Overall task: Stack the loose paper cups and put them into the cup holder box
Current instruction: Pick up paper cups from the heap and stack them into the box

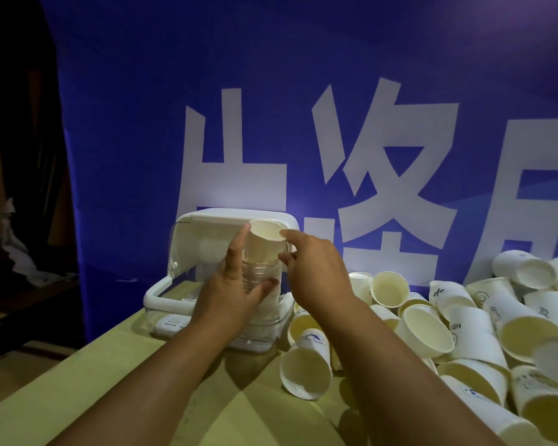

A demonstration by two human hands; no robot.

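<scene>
A tall stack of white paper cups [262,252] stands upright, mouth up, inside the white cup holder box [161,294], whose clear lid [187,249] is swung up and back. My left hand [232,284] wraps the stack from the left, thumb low on the front. My right hand [313,265] touches the stack's top rim and right side with spread fingertips. Loose paper cups [426,329] lie in a heap on the table to the right of the box.
The pale wooden table [110,375] runs from the box toward me; its left edge drops off to a dark floor. A blue banner with large white characters [368,140] hangs right behind the box and cups.
</scene>
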